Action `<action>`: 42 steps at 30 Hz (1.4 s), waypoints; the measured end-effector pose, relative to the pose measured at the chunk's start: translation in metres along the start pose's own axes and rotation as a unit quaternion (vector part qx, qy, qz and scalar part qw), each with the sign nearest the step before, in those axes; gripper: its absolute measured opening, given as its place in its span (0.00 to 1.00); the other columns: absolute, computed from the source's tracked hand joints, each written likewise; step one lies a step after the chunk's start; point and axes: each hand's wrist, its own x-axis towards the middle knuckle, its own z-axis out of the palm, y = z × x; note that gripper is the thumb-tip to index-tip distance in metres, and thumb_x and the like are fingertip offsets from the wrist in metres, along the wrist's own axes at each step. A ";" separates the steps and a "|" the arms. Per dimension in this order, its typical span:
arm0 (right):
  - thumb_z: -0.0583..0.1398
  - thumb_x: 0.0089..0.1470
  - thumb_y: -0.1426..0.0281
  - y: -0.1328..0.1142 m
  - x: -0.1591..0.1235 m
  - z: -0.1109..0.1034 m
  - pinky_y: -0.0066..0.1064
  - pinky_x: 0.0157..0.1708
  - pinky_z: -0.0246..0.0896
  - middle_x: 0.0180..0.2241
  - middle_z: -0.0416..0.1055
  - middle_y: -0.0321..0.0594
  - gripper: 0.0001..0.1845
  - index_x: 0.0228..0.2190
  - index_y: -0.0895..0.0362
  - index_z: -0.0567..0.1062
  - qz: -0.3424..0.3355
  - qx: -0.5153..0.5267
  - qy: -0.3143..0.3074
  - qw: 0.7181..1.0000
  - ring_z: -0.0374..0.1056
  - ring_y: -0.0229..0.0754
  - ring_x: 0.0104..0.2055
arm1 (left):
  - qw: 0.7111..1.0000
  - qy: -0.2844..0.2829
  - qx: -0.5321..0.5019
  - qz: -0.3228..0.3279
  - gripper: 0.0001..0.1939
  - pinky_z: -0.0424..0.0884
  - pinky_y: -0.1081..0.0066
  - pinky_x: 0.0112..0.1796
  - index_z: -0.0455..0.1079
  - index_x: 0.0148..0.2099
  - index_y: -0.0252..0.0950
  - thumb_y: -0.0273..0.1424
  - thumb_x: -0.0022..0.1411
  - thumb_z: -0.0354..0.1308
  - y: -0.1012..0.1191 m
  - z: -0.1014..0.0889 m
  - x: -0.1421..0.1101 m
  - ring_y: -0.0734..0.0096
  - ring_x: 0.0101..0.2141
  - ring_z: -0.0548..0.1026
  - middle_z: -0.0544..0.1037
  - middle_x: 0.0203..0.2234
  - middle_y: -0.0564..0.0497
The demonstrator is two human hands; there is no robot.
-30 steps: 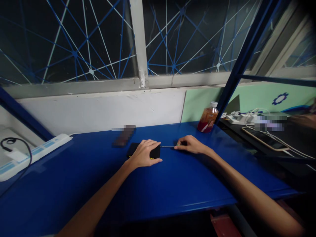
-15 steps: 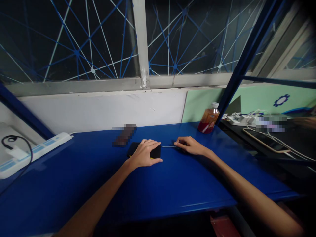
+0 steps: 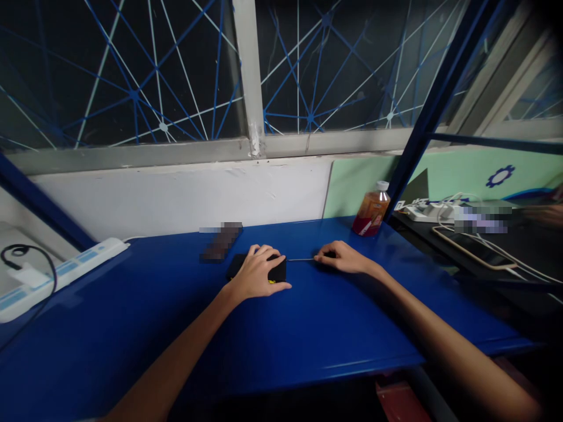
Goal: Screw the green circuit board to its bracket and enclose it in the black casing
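My left hand [image 3: 257,274] lies over a flat black box [image 3: 278,271], thumb along the near side and fingers over the far side. A bit of yellow shows at the box's near edge, and the palm hides much of its top. To the right, my right hand [image 3: 344,258] is closed in a pinch on one end of a thin metal rod [image 3: 301,259]. The rod lies nearly level, and its other end meets the right side of the box. Whatever handle it may have is hidden in the fingers.
Behind the box lies a dark, blurred-out object [image 3: 222,241]. A drink bottle [image 3: 372,210] stands at the back right of the blue table [image 3: 308,334]. A white power strip [image 3: 65,275] is on the left. A phone [image 3: 475,249] and cables lie on the dark desk at right.
My right hand has shifted slightly to the right with the rod, and a little more of the rod shows between hand and box. My left hand stays on the box.
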 end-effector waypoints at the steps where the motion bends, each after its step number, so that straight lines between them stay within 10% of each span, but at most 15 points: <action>1: 0.54 0.55 0.52 0.001 0.000 -0.001 0.28 0.22 0.45 0.19 0.65 0.35 0.25 0.25 0.60 0.76 -0.001 0.006 -0.003 1.000 0.53 0.34 0.21 | 1.000 0.001 -0.003 0.000 0.32 0.57 0.50 0.49 0.67 0.56 0.40 0.54 0.55 0.56 0.000 0.000 0.000 0.51 0.49 0.67 0.73 0.47 0.43; 13: 0.59 0.48 0.47 0.000 0.000 0.002 0.26 0.17 0.48 0.20 0.65 0.34 0.26 0.26 0.60 0.72 0.038 0.204 -0.046 0.977 0.54 0.31 0.17 | 1.000 0.013 -0.016 -0.002 0.30 0.61 0.53 0.46 0.68 0.55 0.40 0.51 0.56 0.57 0.000 0.003 -0.001 0.51 0.47 0.68 0.73 0.46 0.42; 19: 0.49 0.54 0.44 0.003 0.004 0.007 0.26 0.16 0.44 0.16 0.63 0.34 0.32 0.22 0.60 0.69 0.070 0.215 -0.022 0.974 0.50 0.31 0.16 | 1.000 0.019 -0.015 -0.003 0.30 0.60 0.52 0.46 0.68 0.55 0.39 0.51 0.55 0.57 -0.001 0.005 -0.001 0.52 0.46 0.68 0.73 0.45 0.43; 42: 0.65 0.43 0.52 0.005 0.002 0.006 0.25 0.17 0.51 0.21 0.67 0.32 0.23 0.30 0.57 0.67 0.030 0.182 -0.040 0.982 0.58 0.32 0.17 | 1.000 0.020 -0.012 0.002 0.30 0.61 0.53 0.47 0.68 0.54 0.37 0.50 0.55 0.58 0.000 0.004 -0.001 0.54 0.46 0.68 0.73 0.45 0.43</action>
